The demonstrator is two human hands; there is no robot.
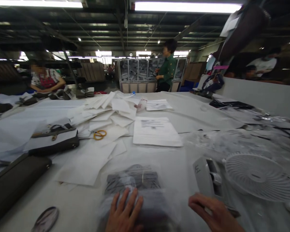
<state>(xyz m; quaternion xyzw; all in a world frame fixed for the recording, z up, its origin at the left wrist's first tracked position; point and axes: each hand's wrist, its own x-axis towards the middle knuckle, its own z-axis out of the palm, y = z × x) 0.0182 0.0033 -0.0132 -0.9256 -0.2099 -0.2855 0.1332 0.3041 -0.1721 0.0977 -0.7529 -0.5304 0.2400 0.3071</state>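
1. The left hand (123, 214) lies flat on a clear plastic bag (137, 190) at the near edge of the worktop (195, 112), its fingers (129, 201) spread apart and pressing the film down, clamped on nothing.
2. The right hand (214, 214) hovers just right of the bag, palm down, fingers loosely apart and slightly curled; it grips nothing, and its fingertips sit near the base of a small white fan (258, 175).
3. The bag holds a dark grey folded item (132, 180) (cloth or a strap bundle, too blurred to tell), with a thin pale tie across it. The film looks wrinkled and not yet flat.
4. Judged from this, the step in hand is smoothing or settling the packed bag. The next move would call for an even press from both hands, so the dark item does not slide inside the slippery film.
5. Just beyond the bag lies a printed sheet (156, 132); left of that sheet, yellow-handled scissors (99, 134) rest among loose white paper pieces (106, 112).
6. Further left of the bag sit a grey handbag (54, 140) and a long dark case (14, 183).
7. Across the worktop from the bag, a seated person (45, 80) works, and another person in green (168, 69) stands.
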